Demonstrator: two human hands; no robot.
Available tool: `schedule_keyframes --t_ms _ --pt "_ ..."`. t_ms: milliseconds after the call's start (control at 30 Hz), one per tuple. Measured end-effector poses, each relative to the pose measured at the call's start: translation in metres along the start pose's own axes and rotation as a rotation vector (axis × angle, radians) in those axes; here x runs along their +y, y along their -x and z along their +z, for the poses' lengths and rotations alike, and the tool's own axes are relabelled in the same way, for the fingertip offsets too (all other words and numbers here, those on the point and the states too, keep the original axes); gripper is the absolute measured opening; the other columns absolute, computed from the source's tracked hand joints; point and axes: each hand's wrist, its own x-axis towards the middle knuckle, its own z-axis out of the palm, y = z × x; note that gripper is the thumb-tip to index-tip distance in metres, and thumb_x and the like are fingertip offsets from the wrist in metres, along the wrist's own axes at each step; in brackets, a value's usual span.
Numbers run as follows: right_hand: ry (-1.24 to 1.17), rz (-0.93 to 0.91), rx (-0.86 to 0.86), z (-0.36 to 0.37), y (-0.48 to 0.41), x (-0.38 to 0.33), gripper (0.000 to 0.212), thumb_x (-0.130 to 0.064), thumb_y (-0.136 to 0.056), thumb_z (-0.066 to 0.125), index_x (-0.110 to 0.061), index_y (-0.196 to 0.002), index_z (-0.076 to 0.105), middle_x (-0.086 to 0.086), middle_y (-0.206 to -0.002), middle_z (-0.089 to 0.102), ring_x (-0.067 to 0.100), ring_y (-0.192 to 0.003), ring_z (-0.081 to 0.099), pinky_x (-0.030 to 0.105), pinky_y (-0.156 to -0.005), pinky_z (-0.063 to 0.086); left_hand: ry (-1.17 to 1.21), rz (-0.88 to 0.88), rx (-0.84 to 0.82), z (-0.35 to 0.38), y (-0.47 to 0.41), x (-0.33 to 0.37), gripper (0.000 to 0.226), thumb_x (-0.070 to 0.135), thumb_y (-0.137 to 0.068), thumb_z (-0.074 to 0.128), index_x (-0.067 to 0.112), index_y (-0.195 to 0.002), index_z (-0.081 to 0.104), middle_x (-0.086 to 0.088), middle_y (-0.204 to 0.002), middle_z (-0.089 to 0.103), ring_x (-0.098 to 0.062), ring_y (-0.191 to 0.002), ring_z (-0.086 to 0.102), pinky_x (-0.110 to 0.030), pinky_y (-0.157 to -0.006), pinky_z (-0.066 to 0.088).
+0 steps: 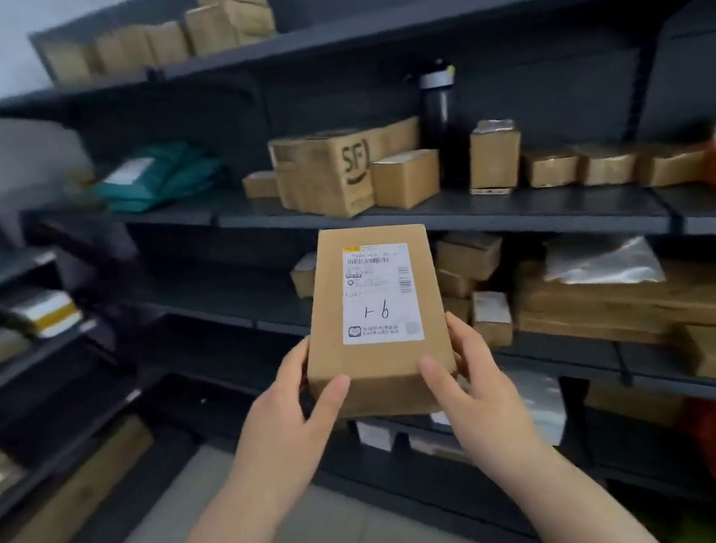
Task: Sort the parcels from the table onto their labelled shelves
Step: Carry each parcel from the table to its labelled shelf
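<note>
Parcel (375,318), fingers (333,394) of left hand (288,419) and right hand (483,391) gripping its near corners, before shelf edge (520,215).

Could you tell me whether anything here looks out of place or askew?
Yes. A dark bottle stands among the cardboard parcels on the middle shelf, though it is no parcel. Left of it, the SF box sits turned at an angle to the shelf edge. The held parcel looks intact.
</note>
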Motion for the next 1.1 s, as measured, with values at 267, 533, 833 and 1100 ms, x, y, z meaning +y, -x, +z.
schedule_keyframes --t_ms 267,533,833,1100 --pt "0.037 -0.147 -0.43 0.193 -0.063 -0.045 0.064 -0.037 -0.092 0.053 -0.041 -0.147 0.02 -0.034 -0.113 0.046 -0.005 -0.107 0.048 0.026 -0.096 0.045 -0.138 -0.207 0.307 -0.146 0.003 -0.1 0.058 0.034 -0.089 0.062 0.049 -0.137 0.033 0.032 -0.12 0.054 0.007 -0.11 0.052 0.0 -0.08 0.035" --pt "-0.051 -0.252 -0.751 0.359 -0.12 -0.072 0.074 -0.036 -0.088 0.06 -0.037 -0.148 0.017 -0.021 -0.131 0.05 -0.002 -0.115 0.048 0.01 -0.081 0.037 -0.269 -0.394 0.583 -0.251 -0.019 -0.18 0.067 0.033 -0.087 0.063 0.045 -0.144 0.03 0.016 -0.127 0.057 -0.005 -0.112 0.055 -0.027 -0.096 0.046" --pt "-0.095 -0.334 -0.962 0.528 -0.227 -0.091 0.075 -0.035 -0.088 0.062 -0.038 -0.148 0.018 -0.021 -0.127 0.053 -0.001 -0.116 0.05 0.02 -0.092 0.042 -0.193 -0.54 0.809 -0.333 -0.109 -0.273 0.073 0.031 -0.09 0.061 0.05 -0.146 0.018 0.022 -0.126 0.053 -0.003 -0.115 0.052 -0.028 -0.093 0.047" --pt "-0.103 -0.316 -1.016 0.655 -0.281 -0.107 0.068 -0.037 -0.09 0.057 -0.04 -0.147 0.021 -0.024 -0.124 0.054 -0.002 -0.114 0.051 0.022 -0.09 0.042 -0.214 -0.637 0.862 -0.401 -0.166 -0.349 0.072 0.035 -0.094 0.054 0.046 -0.148 0.008 0.021 -0.121 0.047 0.002 -0.108 0.045 -0.019 -0.09 0.038"
